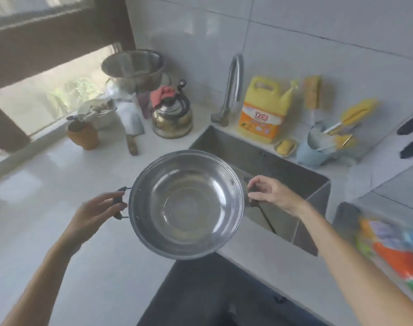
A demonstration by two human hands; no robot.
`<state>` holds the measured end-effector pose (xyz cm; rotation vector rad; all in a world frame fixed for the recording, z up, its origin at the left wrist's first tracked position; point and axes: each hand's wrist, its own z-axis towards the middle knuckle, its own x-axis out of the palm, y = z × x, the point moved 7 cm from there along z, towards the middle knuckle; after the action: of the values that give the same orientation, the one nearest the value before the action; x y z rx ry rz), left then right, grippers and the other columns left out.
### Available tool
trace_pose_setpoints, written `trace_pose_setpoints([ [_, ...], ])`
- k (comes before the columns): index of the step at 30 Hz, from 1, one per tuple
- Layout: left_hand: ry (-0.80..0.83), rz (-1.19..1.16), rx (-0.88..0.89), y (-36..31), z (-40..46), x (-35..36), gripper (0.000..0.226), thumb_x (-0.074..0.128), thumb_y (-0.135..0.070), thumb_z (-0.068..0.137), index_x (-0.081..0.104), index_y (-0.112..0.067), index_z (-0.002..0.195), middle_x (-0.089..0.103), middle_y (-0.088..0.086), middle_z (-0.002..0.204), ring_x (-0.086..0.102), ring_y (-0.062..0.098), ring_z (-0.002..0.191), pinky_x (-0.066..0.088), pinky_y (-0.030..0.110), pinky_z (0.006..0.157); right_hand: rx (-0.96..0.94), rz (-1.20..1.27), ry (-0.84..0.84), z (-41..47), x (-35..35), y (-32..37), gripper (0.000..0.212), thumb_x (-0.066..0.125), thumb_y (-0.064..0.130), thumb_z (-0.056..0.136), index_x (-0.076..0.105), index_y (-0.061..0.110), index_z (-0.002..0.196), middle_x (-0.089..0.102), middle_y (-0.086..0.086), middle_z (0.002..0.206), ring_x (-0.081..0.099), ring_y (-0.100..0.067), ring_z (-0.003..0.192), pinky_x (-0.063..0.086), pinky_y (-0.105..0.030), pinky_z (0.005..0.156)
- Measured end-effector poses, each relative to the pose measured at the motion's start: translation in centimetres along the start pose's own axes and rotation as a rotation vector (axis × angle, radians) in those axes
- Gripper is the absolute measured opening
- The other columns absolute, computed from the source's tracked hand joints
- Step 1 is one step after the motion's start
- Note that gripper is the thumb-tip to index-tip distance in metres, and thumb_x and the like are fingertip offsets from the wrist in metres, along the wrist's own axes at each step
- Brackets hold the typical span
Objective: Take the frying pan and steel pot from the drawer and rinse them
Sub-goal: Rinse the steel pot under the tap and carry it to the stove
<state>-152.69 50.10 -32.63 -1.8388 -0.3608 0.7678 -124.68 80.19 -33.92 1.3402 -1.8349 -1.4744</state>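
Observation:
I hold a round steel pot [185, 204] level in the air, over the counter's front edge and the left end of the sink [313, 191]. It looks empty and shiny inside. My left hand [95, 214] grips its dark left handle, and my right hand [270, 192] pinches the dark right handle. A thin dark rod, maybe the frying pan's handle [267, 220], lies in the sink under my right hand; the rest of that object is hidden. The curved tap [232, 88] stands behind the sink.
On the white counter [48, 184] at the back left are a kettle [172, 116], a cleaver [132, 130], a brown cup [83, 135] and stacked steel bowls [132, 69]. A yellow detergent jug [263, 109], a soap dish [285, 147] and a blue utensil cup [316, 147] stand behind the sink. Colourful packets [393, 245] lie at the right.

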Motion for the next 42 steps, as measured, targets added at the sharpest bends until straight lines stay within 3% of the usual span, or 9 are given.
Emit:
trace_pose_setpoints([
  [6,0.187,0.096,0.095,-6.1,13.7,13.7,0.023,0.058,0.004,0.088,0.065,-0.017,0.094,0.073,-0.013,0.072,0.062,0.002,0.057,0.050,0.014,0.062,0.130,0.026,-0.286,0.7,-11.9,-7.1,0.015,0.067,0.006,0.083,0.060,0.018,0.088,0.065,0.000,0.095,0.060,-0.010,0.091,0.047,-0.012,0.077],
  [11,0.313,0.374,0.112,-4.4,23.8,20.1,0.031,0.066,-0.006,0.086,0.063,-0.037,0.087,0.068,-0.028,0.069,0.062,-0.013,0.069,0.046,0.005,0.072,0.265,0.043,-0.387,4.5,-15.2,-13.6,0.013,0.065,0.007,0.085,0.061,0.016,0.093,0.064,0.009,0.094,0.054,0.009,0.087,0.041,-0.001,0.066],
  [15,0.410,0.764,0.147,0.6,31.2,23.6,0.026,0.064,-0.033,0.086,0.053,-0.056,0.089,0.067,-0.015,0.079,0.065,0.009,0.086,0.046,0.031,0.080,0.336,0.024,-0.388,9.5,-15.7,-19.5,0.014,0.064,0.005,0.085,0.059,0.016,0.093,0.063,-0.003,0.091,0.057,-0.003,0.078,0.049,-0.014,0.074],
  [18,0.481,0.956,0.110,4.6,35.3,25.8,0.019,0.060,-0.038,0.086,0.057,-0.043,0.104,0.067,-0.011,0.083,0.063,0.017,0.094,0.043,0.033,0.075,0.394,-0.007,-0.370,13.0,-15.0,-24.2,0.018,0.064,0.006,0.084,0.058,0.022,0.088,0.068,-0.006,0.092,0.062,-0.015,0.079,0.049,-0.031,0.084],
  [27,0.516,1.273,0.016,12.0,39.2,28.9,0.027,0.057,-0.027,0.088,0.053,-0.030,0.115,0.070,-0.008,0.091,0.063,0.020,0.096,0.039,0.027,0.068,0.469,-0.029,-0.417,18.2,-11.6,-31.8,0.027,0.066,0.004,0.081,0.058,0.030,0.083,0.070,-0.001,0.098,0.066,-0.022,0.090,0.046,-0.031,0.088],
  [31,0.592,1.295,-0.059,13.7,39.4,29.1,0.027,0.055,-0.028,0.090,0.050,-0.028,0.116,0.070,-0.010,0.093,0.064,0.021,0.094,0.041,0.027,0.069,0.463,0.011,-0.454,19.1,-11.5,-31.7,0.024,0.065,0.008,0.084,0.059,0.032,0.085,0.064,0.010,0.097,0.061,-0.002,0.084,0.039,-0.006,0.074],
  [34,0.683,1.388,-0.042,12.7,39.3,29.7,0.034,0.052,-0.027,0.091,0.046,-0.027,0.124,0.069,-0.002,0.104,0.063,0.024,0.095,0.042,0.029,0.068,0.463,0.004,-0.444,19.2,-11.5,-31.8,0.020,0.064,0.011,0.085,0.060,0.031,0.088,0.064,0.009,0.098,0.064,-0.012,0.089,0.041,-0.018,0.077],
  [36,0.569,1.344,0.090,8.9,39.4,30.0,0.027,0.048,-0.032,0.091,0.048,-0.027,0.118,0.070,-0.002,0.097,0.064,0.023,0.083,0.041,0.028,0.062,0.469,0.011,-0.438,19.0,-11.5,-31.9,0.021,0.065,0.012,0.084,0.059,0.032,0.087,0.066,0.006,0.101,0.065,-0.015,0.092,0.042,-0.024,0.079],
  [42,-0.207,0.381,0.267,-7.2,41.5,26.6,0.042,0.060,-0.055,0.080,0.045,-0.036,0.114,0.064,-0.018,0.073,0.062,0.001,0.071,0.043,0.028,0.071,0.484,0.031,-0.422,18.9,-11.4,-32.0,0.029,0.066,0.007,0.083,0.060,0.035,0.082,0.068,0.003,0.102,0.066,-0.011,0.088,0.043,-0.020,0.077],
])
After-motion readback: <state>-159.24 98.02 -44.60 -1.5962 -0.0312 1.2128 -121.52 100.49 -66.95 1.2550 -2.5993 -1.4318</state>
